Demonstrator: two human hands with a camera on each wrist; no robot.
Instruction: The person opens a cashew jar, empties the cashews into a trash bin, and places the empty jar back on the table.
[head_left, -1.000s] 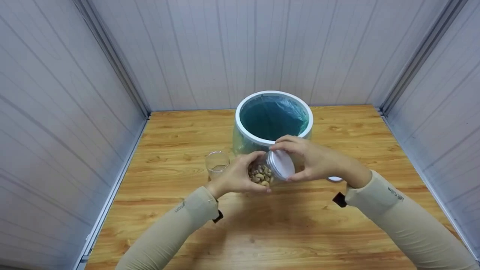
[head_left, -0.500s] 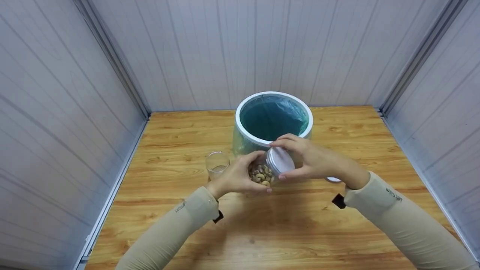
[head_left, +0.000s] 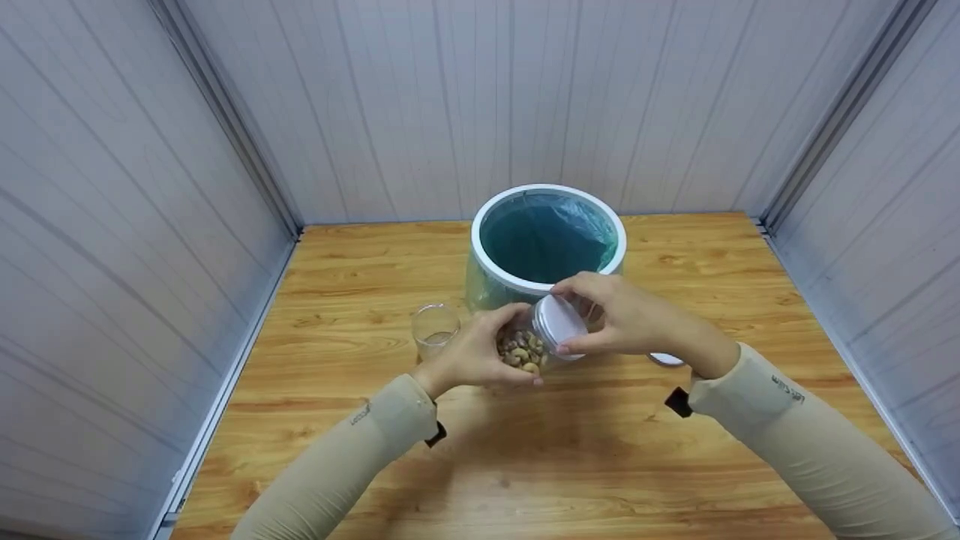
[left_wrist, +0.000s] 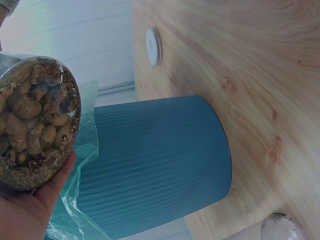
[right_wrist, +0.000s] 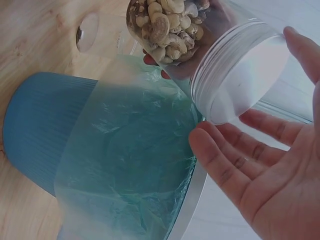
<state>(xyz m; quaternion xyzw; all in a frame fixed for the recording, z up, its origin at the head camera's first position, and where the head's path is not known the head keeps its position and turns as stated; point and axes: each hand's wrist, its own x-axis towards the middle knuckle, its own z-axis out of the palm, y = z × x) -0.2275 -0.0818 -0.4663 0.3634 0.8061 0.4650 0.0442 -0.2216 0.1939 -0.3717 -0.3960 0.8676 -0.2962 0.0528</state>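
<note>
My left hand (head_left: 476, 354) grips a tilted clear jar (left_wrist: 40, 122) partly filled with nuts (head_left: 523, 351) that look like cashews. A white screw lid (head_left: 561, 321) sits on the jar's mouth, turned toward the right. My right hand (head_left: 634, 316) holds this lid by its edge, thumb on one side and fingers on the other. In the right wrist view the lid (right_wrist: 250, 75) shows ridged rings at the neck, with the thumb and fingertips right at its rim. Both hands are held up in front of the bin.
A blue bin (left_wrist: 155, 160) with a white rim (head_left: 489, 264) and a green plastic liner (right_wrist: 130, 135) stands behind the hands. Left of it is a clear glass beaker (head_left: 435, 328). Another white lid (head_left: 666, 359) lies on the wooden table (head_left: 337, 292), right of the bin.
The fingers and thumb of my right hand have shifted round the lid's edge, the thumb moving slightly up and left. My left hand and the jar stay nearly still.
</note>
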